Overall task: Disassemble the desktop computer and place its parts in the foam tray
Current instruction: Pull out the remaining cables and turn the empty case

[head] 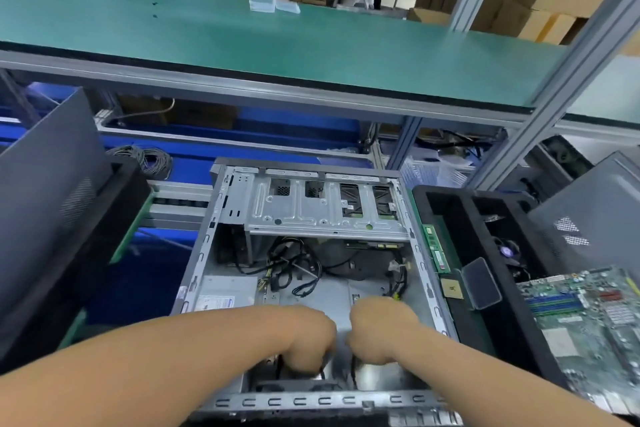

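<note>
Hands reach down into the open computer case at the near middle of the tabletop. The left hand and right hand sit close together, fingers curled downward near the case's near wall; whether they grip anything I cannot tell. Black cables lie inside. The foam tray stands just right of the case, holding a memory stick, a processor chip and a motherboard.

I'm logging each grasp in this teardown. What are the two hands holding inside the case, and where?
Cannot tell. Both the left hand and right hand reach down into the computer case near its front edge, fingers hidden.
</note>
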